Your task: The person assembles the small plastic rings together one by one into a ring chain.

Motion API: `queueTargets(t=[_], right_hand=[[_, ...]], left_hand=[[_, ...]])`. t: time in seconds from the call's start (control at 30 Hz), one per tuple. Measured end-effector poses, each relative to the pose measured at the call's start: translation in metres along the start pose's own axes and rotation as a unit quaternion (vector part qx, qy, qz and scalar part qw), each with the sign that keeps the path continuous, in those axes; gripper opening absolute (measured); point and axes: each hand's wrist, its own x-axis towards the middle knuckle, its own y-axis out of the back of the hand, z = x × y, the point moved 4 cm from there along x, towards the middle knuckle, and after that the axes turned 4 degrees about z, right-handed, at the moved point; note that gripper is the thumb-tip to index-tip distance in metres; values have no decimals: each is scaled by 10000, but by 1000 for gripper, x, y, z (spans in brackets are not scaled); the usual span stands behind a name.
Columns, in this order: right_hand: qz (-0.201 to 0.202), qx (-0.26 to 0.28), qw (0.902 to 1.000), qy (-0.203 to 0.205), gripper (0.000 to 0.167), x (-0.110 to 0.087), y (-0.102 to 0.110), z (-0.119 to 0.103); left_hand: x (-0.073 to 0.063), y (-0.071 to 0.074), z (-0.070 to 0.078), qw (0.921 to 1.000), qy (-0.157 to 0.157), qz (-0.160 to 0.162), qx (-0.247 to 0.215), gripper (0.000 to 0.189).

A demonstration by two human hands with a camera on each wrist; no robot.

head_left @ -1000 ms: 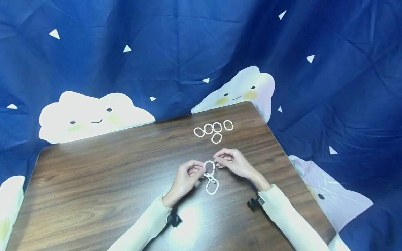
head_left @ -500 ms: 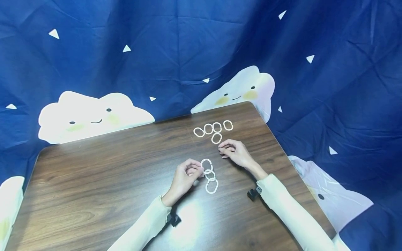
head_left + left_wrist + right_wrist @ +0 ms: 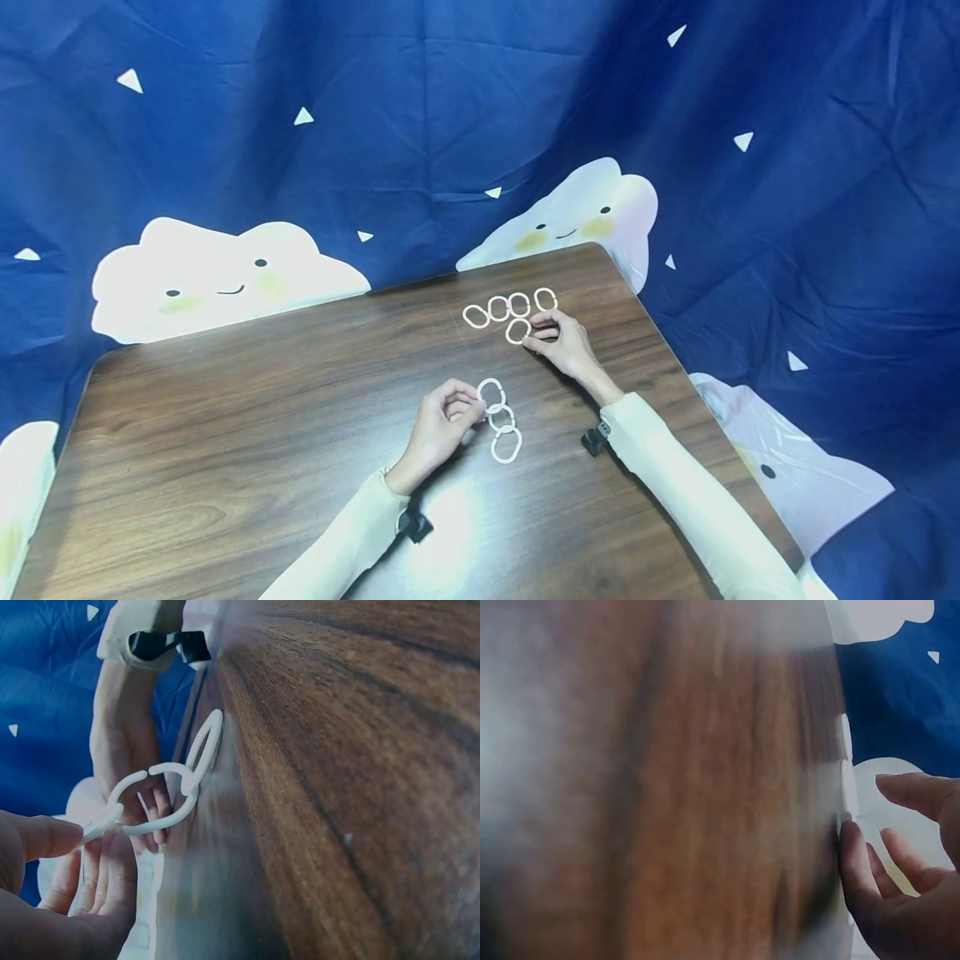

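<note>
My left hand (image 3: pixel 444 423) pinches the top link of a short chain of white plastic links between thumb and fingers. Below that top link (image 3: pixel 491 381) hang the middle link and the bottom link (image 3: pixel 506 462), joined in a row. In the left wrist view the middle link (image 3: pixel 176 817) shows a small gap in its loop, and the far link (image 3: pixel 204 750) leans at the tabletop. My right hand (image 3: pixel 567 346) reaches a loose link (image 3: pixel 507 334), with thumb and index finger spread at its right side. The right wrist view shows a fingertip right at the link's edge (image 3: pixel 848 791).
Several more loose links lie in a row behind, among them a left one (image 3: pixel 467 317) and a right one (image 3: pixel 556 298). The wooden table (image 3: pixel 262 417) ends at a blue curtain (image 3: pixel 375 108) with cloud prints. Each wrist carries a small black camera (image 3: pixel 415 527).
My right hand has moved away from the chain, back to the nearest loose link. My left hand has shifted the top link slightly left, and the chain now lies straighter.
</note>
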Motion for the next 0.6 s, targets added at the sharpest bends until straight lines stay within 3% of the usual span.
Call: queueTargets(t=[0.6], right_hand=[[47,-869,9962,-58,58,16,-11,0]], left_hand=[[1,-1,-1,10000,-61,-21,-32,17]])
